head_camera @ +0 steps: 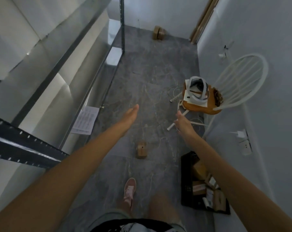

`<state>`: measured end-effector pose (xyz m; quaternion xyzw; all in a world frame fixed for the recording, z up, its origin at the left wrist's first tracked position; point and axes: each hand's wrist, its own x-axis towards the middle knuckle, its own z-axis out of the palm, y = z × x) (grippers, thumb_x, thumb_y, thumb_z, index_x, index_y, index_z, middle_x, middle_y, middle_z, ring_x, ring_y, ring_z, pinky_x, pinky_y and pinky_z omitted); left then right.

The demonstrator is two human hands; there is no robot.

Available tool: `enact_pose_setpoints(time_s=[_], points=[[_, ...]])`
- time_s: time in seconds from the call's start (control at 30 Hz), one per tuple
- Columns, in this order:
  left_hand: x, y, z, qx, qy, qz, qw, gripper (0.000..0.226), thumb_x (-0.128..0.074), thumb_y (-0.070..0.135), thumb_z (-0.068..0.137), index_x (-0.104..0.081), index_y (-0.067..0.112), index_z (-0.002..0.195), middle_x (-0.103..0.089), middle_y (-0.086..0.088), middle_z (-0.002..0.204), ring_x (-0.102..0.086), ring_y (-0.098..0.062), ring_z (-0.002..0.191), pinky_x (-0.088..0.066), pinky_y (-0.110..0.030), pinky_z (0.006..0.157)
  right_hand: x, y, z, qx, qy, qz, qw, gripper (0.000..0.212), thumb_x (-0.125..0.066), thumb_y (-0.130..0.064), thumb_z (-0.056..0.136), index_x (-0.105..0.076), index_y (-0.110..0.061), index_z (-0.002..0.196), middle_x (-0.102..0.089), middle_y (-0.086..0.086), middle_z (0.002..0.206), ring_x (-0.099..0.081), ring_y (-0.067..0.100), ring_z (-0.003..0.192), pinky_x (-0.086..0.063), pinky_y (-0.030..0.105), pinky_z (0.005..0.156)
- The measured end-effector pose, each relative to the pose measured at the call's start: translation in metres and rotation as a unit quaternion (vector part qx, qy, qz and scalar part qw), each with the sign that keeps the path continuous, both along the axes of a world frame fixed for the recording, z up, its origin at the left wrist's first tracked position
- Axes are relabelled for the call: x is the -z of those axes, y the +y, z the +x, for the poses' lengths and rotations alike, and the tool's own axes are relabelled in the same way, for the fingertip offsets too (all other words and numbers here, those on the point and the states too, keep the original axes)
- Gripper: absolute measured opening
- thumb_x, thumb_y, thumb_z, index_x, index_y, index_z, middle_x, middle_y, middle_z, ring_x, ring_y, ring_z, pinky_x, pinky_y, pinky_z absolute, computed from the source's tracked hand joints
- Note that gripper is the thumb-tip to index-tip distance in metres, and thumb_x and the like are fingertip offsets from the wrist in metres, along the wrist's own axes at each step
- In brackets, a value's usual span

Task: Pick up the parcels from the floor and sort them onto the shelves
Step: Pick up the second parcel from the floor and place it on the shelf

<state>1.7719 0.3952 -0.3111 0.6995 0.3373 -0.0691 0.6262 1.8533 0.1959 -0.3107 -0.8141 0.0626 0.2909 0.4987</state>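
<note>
Head view: a crate (pixel 186 186) held parcels (pixel 198 187), partly hidden by the right arm. Left hand (pixel 131 114) and right hand (pixel 183 122) reached out empty, fingers extended. One box (pixel 141 149) lay on the floor (pixel 150 64) between the arms. Shelves (pixel 29 148) were blurred.

the shelves (pixel 58 72) run along the left side, with a sheet of paper (pixel 85 120) at their foot. a small parcel (pixel 141 149) lies on the floor (pixel 150 72) in the middle, ahead of the shoe (pixel 129 190). two more parcels (pixel 159 33) sit at the far end. a chair (pixel 225 91) stands by the right wall, with a headset (pixel 198 91) on its seat. nearer, right of the shoe, a crate (pixel 186 185) holds parcels.
</note>
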Motion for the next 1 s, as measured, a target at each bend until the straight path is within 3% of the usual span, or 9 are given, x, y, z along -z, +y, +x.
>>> enact_pose_setpoints(time_s=[0.17, 0.33, 0.47, 0.6, 0.73, 0.8, 0.87, 0.9, 1.0], points=[[0.04, 0.03, 0.002, -0.034, 0.121, -0.083, 0.989, 0.065, -0.029, 0.059, 0.093, -0.048, 0.011, 0.132, -0.052, -0.012, 0.138, -0.049, -0.03, 0.125, -0.034, -0.049, 0.108, 0.029, 0.006, 0.035, 0.038, 0.06, -0.012, 0.997, 0.061, -0.027, -0.047, 0.099, -0.059, 0.0, 0.121, -0.061, 0.021, 0.122, -0.056, 0.026, 0.097, -0.041, 0.036, 0.085], [0.072, 0.04, 0.02, -0.05, 0.15, -0.09, 0.983, 0.061, -0.029, 0.057, 0.094, -0.055, 0.011, 0.124, -0.058, -0.007, 0.117, -0.053, -0.022, 0.108, -0.037, -0.036, 0.09, 0.068, 0.016, 0.062, 0.036, 0.095, -0.049, 0.994, 0.058, -0.03, -0.046, 0.099, -0.06, 0.0, 0.118, -0.063, 0.021, 0.118, -0.059, 0.031, 0.105, -0.041, 0.037, 0.086], [0.094, 0.036, 0.044, -0.066, 0.178, -0.097, 0.977, 0.061, -0.027, 0.052, 0.096, -0.051, 0.008, 0.131, -0.054, -0.011, 0.133, -0.049, -0.029, 0.124, -0.034, -0.042, 0.103, 0.105, 0.031, 0.078, -0.007, 0.131, -0.076, 0.988, 0.055, -0.032, -0.046, 0.099, -0.06, -0.002, 0.117, -0.062, 0.014, 0.108, -0.057, 0.026, 0.1, -0.043, 0.034, 0.08], [0.123, 0.025, 0.074, -0.077, 0.211, -0.096, 0.97, 0.06, -0.027, 0.048, 0.098, -0.05, 0.003, 0.132, -0.054, -0.016, 0.133, -0.05, -0.031, 0.124, -0.037, -0.039, 0.102, 0.146, 0.04, 0.088, -0.112, 0.152, -0.112, 0.976, 0.054, -0.034, -0.047, 0.098, -0.06, -0.003, 0.115, -0.06, 0.011, 0.106, -0.055, 0.02, 0.091, -0.042, 0.034, 0.086], [0.172, 0.012, 0.1, -0.073, 0.231, -0.1, 0.965, 0.054, -0.034, 0.041, 0.099, -0.055, -0.001, 0.126, -0.058, -0.021, 0.128, -0.053, -0.035, 0.121, -0.038, -0.041, 0.105, 0.185, 0.055, 0.109, -0.111, 0.197, -0.125, 0.966, 0.056, -0.033, -0.048, 0.098, -0.063, -0.003, 0.113, -0.066, 0.013, 0.108, -0.057, 0.016, 0.076, -0.037, 0.024, 0.058], [0.207, 0.007, 0.11, -0.085, 0.234, -0.114, 0.962, 0.046, -0.041, 0.034, 0.098, -0.056, 0.0, 0.125, -0.06, -0.022, 0.125, -0.057, -0.034, 0.115, -0.041, -0.038, 0.1, 0.212, 0.058, 0.121, -0.096, 0.224, -0.128, 0.961, 0.056, -0.033, -0.047, 0.098, -0.062, -0.002, 0.113, -0.066, 0.019, 0.114, -0.062, 0.026, 0.09, -0.037, 0.024, 0.057], [0.243, 0.006, 0.114, -0.101, 0.242, -0.125, 0.957, 0.039, -0.045, 0.027, 0.097, -0.058, -0.002, 0.12, -0.062, -0.024, 0.121, -0.061, -0.028, 0.102, -0.045, -0.033, 0.083, 0.243, 0.054, 0.129, -0.069, 0.251, -0.13, 0.957, 0.055, -0.032, -0.044, 0.099, -0.06, 0.001, 0.116, -0.065, 0.023, 0.117, -0.062, 0.034, 0.103, -0.039, 0.025, 0.06], [0.262, 0.006, 0.115, -0.104, 0.246, -0.13, 0.955, 0.037, -0.046, 0.023, 0.097, -0.058, -0.004, 0.118, -0.062, -0.025, 0.121, -0.061, -0.029, 0.1, -0.045, -0.032, 0.079, 0.26, 0.051, 0.132, -0.051, 0.261, -0.133, 0.955, 0.054, -0.033, -0.042, 0.1, -0.06, 0.002, 0.117, -0.064, 0.024, 0.118, -0.062, 0.033, 0.097, -0.039, 0.027, 0.062], [0.326, 0.003, 0.107, -0.124, 0.28, -0.127, 0.943, 0.031, -0.046, 0.018, 0.095, -0.062, -0.005, 0.108, -0.063, -0.025, 0.116, -0.059, -0.035, 0.11, -0.045, -0.04, 0.091, 0.319, 0.039, 0.131, -0.017, 0.272, -0.155, 0.949, 0.048, -0.037, -0.034, 0.101, -0.058, 0.006, 0.118, -0.063, 0.028, 0.118, -0.055, 0.022, 0.07, -0.036, 0.024, 0.057]])
